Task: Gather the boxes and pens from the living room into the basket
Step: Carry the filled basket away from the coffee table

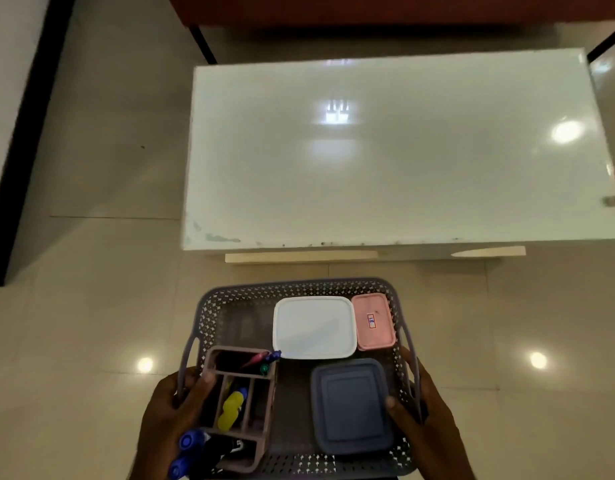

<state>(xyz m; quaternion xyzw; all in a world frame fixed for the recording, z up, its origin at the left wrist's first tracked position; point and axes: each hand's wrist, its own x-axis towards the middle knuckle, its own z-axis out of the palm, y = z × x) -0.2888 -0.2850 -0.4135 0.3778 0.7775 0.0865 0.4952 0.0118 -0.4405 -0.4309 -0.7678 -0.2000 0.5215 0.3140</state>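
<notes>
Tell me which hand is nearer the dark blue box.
Right. The right hand grips the basket, thumb beside the dark blue box; the left hand grips beyond the pen holder.

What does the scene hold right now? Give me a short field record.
basket: grey, perforated, held by both hands
left hand: grips basket's left side
right hand: grips basket's right side
boxes: white box, pink box, blue-grey box, all in basket
pens: in pen organiser, basket's left part
table: white, beyond basket

The pink box (375, 337) has a blurred label (371, 321); 2 forearms (450, 460) are cropped below.
</notes>
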